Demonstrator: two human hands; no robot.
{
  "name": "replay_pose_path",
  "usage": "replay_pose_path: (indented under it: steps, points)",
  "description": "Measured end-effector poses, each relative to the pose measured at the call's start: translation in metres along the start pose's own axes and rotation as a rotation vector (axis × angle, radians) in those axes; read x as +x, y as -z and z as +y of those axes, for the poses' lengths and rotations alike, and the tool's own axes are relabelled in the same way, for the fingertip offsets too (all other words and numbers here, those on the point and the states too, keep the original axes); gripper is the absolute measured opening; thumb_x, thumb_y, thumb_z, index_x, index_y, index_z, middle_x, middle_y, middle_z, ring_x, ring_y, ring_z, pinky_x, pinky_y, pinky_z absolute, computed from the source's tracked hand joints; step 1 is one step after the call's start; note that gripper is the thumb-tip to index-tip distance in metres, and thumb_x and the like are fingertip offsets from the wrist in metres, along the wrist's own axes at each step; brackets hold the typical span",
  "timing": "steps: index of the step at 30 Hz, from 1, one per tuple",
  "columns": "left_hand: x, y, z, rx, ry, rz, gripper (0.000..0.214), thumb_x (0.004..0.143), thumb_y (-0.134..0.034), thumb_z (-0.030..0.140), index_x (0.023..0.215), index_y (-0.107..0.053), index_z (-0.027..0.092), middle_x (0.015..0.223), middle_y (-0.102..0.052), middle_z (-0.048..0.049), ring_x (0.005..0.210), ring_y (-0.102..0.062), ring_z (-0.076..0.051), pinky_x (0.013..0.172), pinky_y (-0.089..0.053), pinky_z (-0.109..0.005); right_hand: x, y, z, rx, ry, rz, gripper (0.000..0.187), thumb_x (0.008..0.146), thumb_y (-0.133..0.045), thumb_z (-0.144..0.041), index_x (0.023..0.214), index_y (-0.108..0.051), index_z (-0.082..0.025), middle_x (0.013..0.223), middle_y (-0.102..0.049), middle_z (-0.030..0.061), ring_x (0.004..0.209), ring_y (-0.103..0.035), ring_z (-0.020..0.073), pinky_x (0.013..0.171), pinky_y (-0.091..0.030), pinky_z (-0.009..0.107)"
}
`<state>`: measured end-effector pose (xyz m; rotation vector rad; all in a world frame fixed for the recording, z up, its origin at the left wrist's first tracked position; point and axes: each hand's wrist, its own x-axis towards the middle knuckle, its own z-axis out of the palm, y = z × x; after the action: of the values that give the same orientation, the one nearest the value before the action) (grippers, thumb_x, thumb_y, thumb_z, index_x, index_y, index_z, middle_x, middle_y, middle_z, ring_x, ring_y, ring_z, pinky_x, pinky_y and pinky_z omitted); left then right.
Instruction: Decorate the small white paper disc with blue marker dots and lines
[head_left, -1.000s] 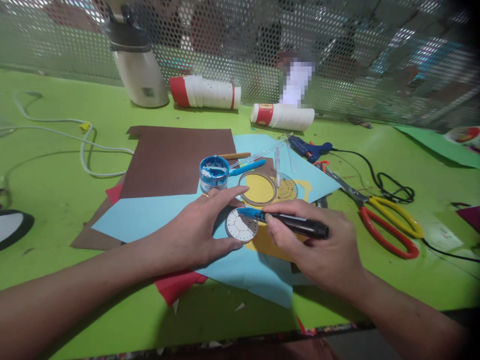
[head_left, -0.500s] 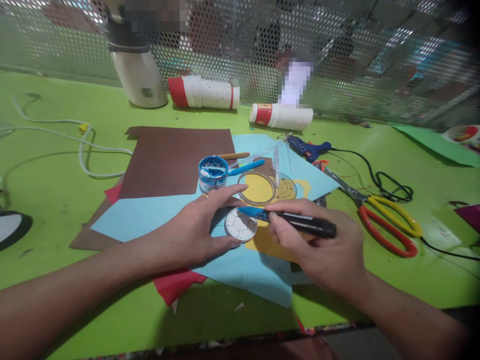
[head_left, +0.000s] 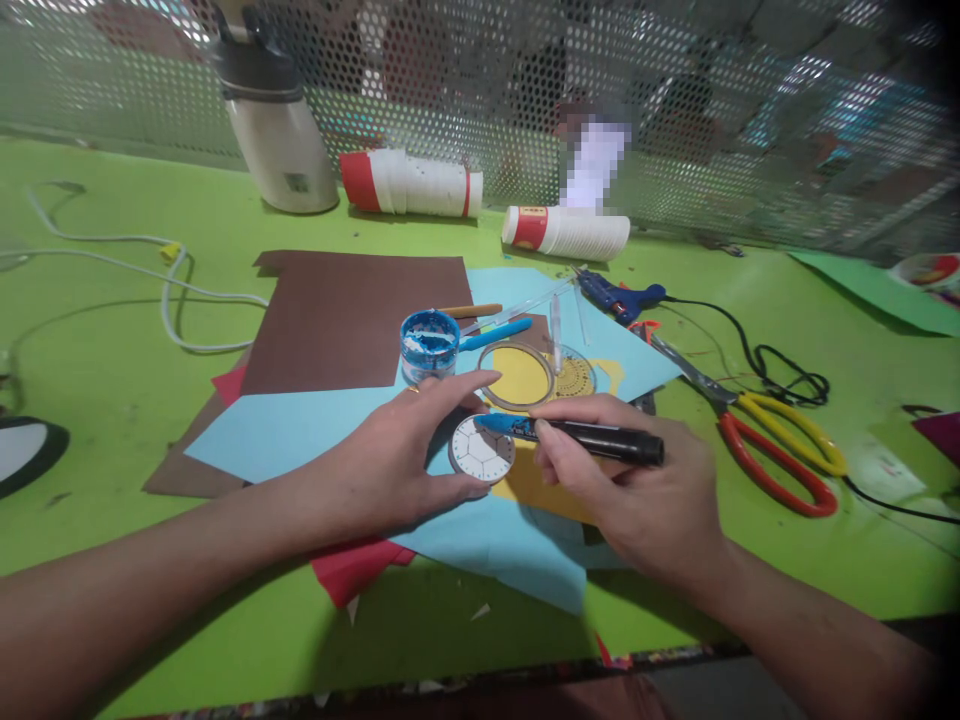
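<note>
A small round white disc point(head_left: 482, 455) with black lines like a football pattern lies over light blue paper point(head_left: 300, 430). My left hand point(head_left: 416, 450) steadies it, thumb at its near edge and some fingers at its far side; the index finger stretches out above. In my right hand point(head_left: 637, 470) is a black marker point(head_left: 611, 441) with a blue front part. Its tip meets the upper edge of the disc. Just beyond my hands stand a paint-stained jar point(head_left: 430, 345) and a ring-shaped stencil point(head_left: 516, 376) on yellow paper.
Brown paper point(head_left: 360, 320) lies at the back left. Scissors point(head_left: 780, 450) and a blue glue gun point(head_left: 622, 297) with a black cord are to the right. Paper cup stacks point(head_left: 416, 186) and a flask point(head_left: 281, 140) stand near the mesh screen point(head_left: 465, 90). A white cable point(head_left: 172, 300) runs along the left.
The marker's rear end has dipped slightly to the left with my right hand, its tip staying at the disc's upper edge. The whole view has shifted slightly.
</note>
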<state>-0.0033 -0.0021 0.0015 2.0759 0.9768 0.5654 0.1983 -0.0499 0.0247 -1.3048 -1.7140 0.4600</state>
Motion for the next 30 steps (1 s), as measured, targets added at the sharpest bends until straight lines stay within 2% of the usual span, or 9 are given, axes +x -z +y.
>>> replay_pose_path:
  steps: [6,25,30]
  points:
    - [-0.0003,-0.0011,-0.0007,0.011,0.006,0.003,0.081,0.075,-0.074,0.03,0.145,-0.034,0.025,0.128,-0.062,-0.0085,0.116,-0.058,-0.027,0.102,-0.045,-0.045,0.0015,0.0012,-0.0024,-0.022,0.016,-0.015,0.007,0.079,-0.067,-0.015,0.084,-0.071,-0.016,0.06,-0.069,-0.002,0.051,-0.064,0.0099,0.053,-0.052,0.02]
    - [0.0,-0.0008,-0.0011,0.006,-0.008,0.014,0.081,0.074,-0.074,0.028,0.145,-0.035,0.023,0.127,-0.062,-0.0084,0.115,-0.059,-0.027,0.101,-0.045,-0.045,0.002,0.0004,-0.0012,-0.004,-0.017,-0.016,0.007,0.08,-0.067,-0.016,0.083,-0.072,-0.013,0.058,-0.067,-0.0022,0.05,-0.063,0.0084,0.051,-0.051,0.017]
    - [0.0003,-0.0007,-0.0003,0.006,0.001,0.007,0.081,0.074,-0.074,0.027,0.144,-0.036,0.022,0.126,-0.063,-0.0084,0.116,-0.058,-0.028,0.101,-0.044,-0.046,0.0033,-0.0002,-0.0035,-0.033,0.024,-0.011,0.005,0.078,-0.068,-0.014,0.08,-0.073,-0.012,0.06,-0.068,-0.0016,0.051,-0.062,0.0065,0.053,-0.05,0.014]
